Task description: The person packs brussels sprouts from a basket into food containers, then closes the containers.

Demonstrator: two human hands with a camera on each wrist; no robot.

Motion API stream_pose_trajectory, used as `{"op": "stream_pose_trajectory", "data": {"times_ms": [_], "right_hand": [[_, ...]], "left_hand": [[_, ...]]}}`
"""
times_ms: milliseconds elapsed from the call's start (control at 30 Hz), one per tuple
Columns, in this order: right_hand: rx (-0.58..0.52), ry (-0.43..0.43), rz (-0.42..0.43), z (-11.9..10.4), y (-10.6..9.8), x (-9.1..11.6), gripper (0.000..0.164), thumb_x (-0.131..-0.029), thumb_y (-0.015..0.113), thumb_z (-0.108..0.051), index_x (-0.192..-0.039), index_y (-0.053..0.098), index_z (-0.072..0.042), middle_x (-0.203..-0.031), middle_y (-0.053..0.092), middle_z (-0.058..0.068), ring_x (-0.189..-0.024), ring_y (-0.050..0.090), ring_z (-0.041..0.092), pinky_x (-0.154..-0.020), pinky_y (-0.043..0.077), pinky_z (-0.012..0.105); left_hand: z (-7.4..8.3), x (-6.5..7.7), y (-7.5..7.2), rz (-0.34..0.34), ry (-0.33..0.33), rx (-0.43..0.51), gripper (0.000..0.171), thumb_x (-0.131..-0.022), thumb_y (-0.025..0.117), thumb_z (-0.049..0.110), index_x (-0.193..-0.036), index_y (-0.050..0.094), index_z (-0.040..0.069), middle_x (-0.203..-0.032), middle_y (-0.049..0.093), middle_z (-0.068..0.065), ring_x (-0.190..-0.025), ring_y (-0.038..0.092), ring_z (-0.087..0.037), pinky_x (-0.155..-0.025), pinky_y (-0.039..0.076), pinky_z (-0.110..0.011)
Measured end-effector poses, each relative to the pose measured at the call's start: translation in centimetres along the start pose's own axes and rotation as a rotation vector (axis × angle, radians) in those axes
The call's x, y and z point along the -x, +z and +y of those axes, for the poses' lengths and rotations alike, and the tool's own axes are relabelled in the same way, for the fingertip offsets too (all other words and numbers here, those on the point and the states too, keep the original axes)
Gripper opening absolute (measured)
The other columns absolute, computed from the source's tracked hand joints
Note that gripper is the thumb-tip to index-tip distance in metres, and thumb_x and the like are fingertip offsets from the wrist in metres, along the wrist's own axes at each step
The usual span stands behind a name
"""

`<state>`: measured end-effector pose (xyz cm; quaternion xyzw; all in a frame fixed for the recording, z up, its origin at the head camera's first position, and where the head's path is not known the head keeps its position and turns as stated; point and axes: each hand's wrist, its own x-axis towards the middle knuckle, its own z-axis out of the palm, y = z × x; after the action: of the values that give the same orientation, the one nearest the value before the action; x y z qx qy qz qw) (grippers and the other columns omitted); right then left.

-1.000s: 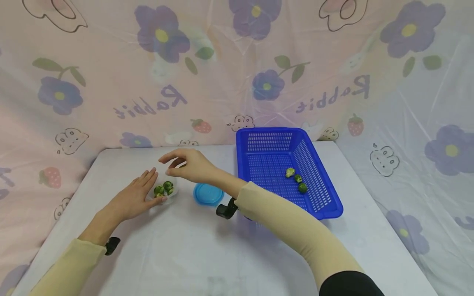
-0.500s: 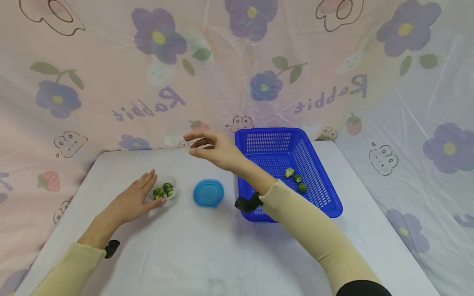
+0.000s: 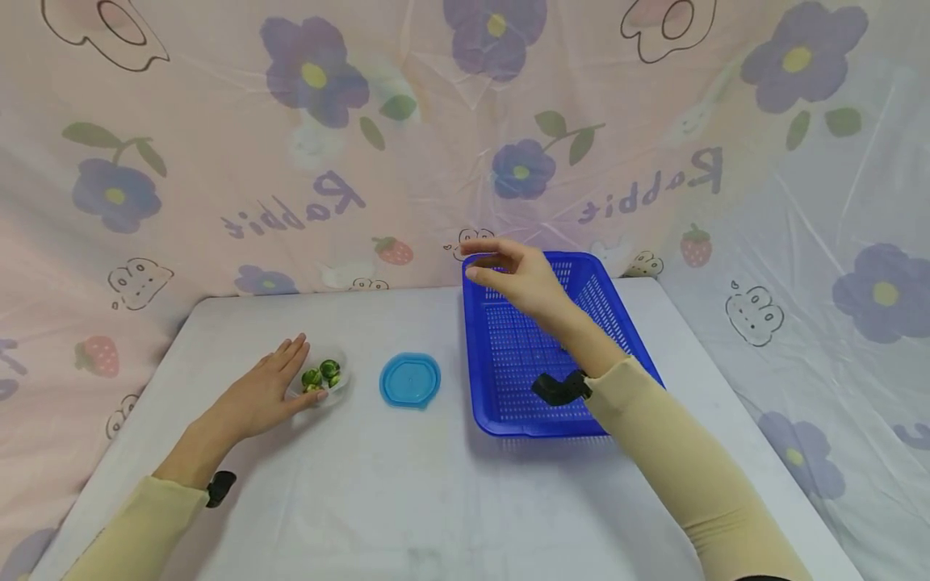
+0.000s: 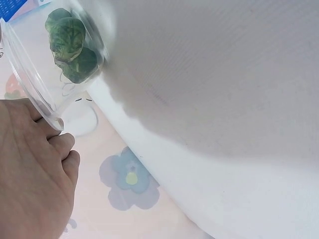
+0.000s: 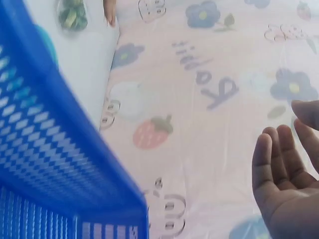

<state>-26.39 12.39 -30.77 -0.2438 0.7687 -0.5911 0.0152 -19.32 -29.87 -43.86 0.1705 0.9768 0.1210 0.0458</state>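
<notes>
My left hand rests against a small clear round tub, fingers straight along its left side and thumb at its near rim. Several Brussels sprouts lie in the tub; the left wrist view shows these sprouts through its wall. Over the blue plastic basket hangs my right hand, its fingers loosely bent and thumb apart from them. In the right wrist view nothing is between the fingers of that hand. My right arm covers most of the basket's right part.
A light blue lid lies flat on the white table between tub and basket. Behind the table hangs a printed curtain with flowers and rabbits, which also runs down both sides.
My right hand has moved right, from beside the tub to above the basket, and its arm now hides the sprouts in there. The left hand and the tub stay where they were.
</notes>
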Motion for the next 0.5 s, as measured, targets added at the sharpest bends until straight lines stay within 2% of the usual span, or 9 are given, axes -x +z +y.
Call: {"op": "stream_pose_trajectory", "data": {"times_ms": [200,300,500], "right_hand": [[0.038,0.061,0.074,1.9,-3.6,1.1,0.042,-0.101,0.071,-0.018,-0.142,0.064,-0.009,-0.141,0.065,0.008,-0.123,0.062,0.021,-0.105,0.052,0.036],[0.086,0.104,0.103,3.3,-5.1,1.4,0.041,-0.101,0.071,-0.02,-0.141,0.065,-0.01,-0.14,0.065,0.009,-0.121,0.064,0.021,-0.105,0.052,0.041],[0.203,0.258,0.073,6.3,-7.4,2.1,0.045,-0.104,0.068,-0.021,-0.144,0.06,-0.004,-0.145,0.059,0.017,-0.121,0.064,0.032,-0.107,0.051,0.051]], "left_hand": [[0.0,0.0,-0.1,0.004,0.003,0.004,0.103,-0.1,0.057,0.065,-0.161,0.021,-0.01,-0.17,0.014,-0.027,-0.156,0.014,-0.048,-0.124,0.019,-0.065],[0.0,0.0,-0.1,0.002,0.002,0.003,0.103,-0.1,0.057,0.064,-0.161,0.02,-0.009,-0.17,0.014,-0.027,-0.156,0.014,-0.048,-0.124,0.019,-0.065],[0.0,0.0,-0.1,0.002,0.004,0.003,0.103,-0.1,0.057,0.064,-0.161,0.02,-0.01,-0.17,0.014,-0.028,-0.156,0.014,-0.049,-0.124,0.019,-0.065]]}}
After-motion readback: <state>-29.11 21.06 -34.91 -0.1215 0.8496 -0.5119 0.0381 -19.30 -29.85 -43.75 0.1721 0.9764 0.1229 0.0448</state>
